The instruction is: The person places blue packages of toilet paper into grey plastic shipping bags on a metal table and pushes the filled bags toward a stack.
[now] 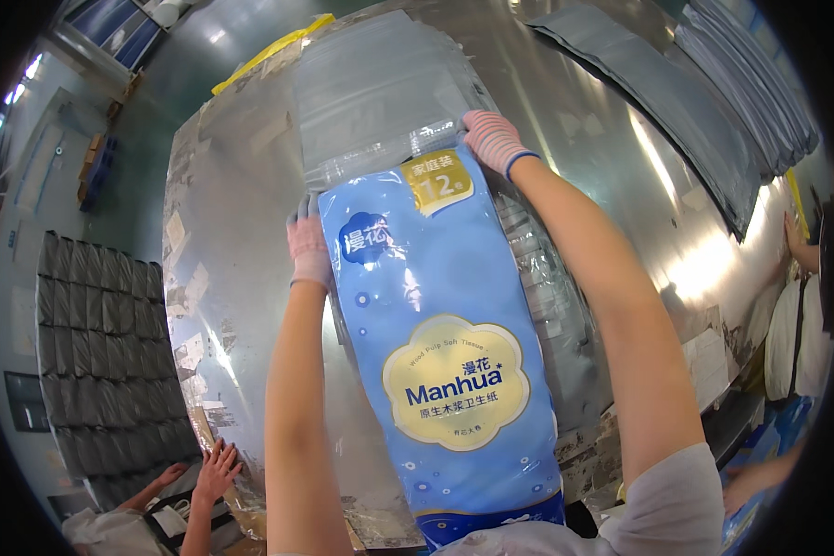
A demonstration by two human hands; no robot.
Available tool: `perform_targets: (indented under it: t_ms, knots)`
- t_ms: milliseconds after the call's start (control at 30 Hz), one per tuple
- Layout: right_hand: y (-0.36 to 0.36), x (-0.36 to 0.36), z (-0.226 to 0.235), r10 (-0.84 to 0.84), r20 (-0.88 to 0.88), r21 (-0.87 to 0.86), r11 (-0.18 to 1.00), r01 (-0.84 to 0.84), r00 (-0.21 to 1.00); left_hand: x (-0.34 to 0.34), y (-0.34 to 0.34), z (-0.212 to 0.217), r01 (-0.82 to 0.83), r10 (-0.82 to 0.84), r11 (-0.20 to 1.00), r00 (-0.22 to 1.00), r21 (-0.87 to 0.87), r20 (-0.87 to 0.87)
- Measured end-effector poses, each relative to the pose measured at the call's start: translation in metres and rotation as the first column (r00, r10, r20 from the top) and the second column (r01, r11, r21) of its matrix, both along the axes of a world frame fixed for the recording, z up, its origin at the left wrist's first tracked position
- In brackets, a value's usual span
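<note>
A long blue plastic tissue bag (435,269), with a pale yellow flower-shaped panel and a gold corner patch, stretches from the table's middle toward my body. I cannot tell how full it is. My left hand (308,243), in a pink glove with grey fingertips, is closed at the bag's far left corner, its thumb hidden. At the far right corner, my right hand (494,141) grips the edge in a pink-and-grey striped glove. Just beyond and partly beneath the bag lies a stack of clear-grey plastic bags (375,93).
The worn metal table (241,250) has scraps of tape on it. Grey plastic sheets (639,93) are piled at the far right. A quilted dark curtain (102,352) hangs at left. Other people's hands (217,468) show at lower left and along the right side.
</note>
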State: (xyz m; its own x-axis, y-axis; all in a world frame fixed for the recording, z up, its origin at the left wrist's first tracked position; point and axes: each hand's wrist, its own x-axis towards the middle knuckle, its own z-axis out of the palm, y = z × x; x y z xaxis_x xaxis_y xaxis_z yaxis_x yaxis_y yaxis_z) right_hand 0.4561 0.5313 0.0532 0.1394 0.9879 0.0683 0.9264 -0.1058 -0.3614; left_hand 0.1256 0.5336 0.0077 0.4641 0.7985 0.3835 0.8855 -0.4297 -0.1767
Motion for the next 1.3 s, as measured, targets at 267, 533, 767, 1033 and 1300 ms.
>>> perform_targets:
  t_ms: [267, 533, 767, 1033, 1300]
  knots:
    - [-0.091, 0.002, 0.019, 0.055, -0.612, 0.145, 0.988, 0.044, 0.789, 0.026, -0.009, 0.028, -0.243, 0.307, 0.951, 0.685, -0.19, 0.661]
    - [-0.08, -0.011, -0.016, 0.043, -0.066, -0.044, 0.998, -0.046, 0.997, -0.031, 0.005, -0.066, 0.343, 0.598, 0.706, 0.18, -0.62, 0.781]
    - [-0.153, -0.014, -0.013, 0.166, -0.11, -0.229, 0.955, -0.187, 0.98, -0.031, -0.099, 0.02, -0.028, 0.036, 0.666, 0.999, -0.745, -0.005]
    - [-0.525, -0.049, -0.048, 0.417, -0.278, -0.434, 0.749, -0.501, 0.865, -0.118, -0.404, -0.021, 0.14, -0.13, 0.522, 0.988, -0.841, 0.084]
    - [-0.626, -0.114, -0.001, 0.3, -0.398, -0.468, 0.746, -0.473, 0.867, -0.458, -0.348, 0.067, 0.276, -0.611, 0.732, 0.672, -0.623, -0.419]
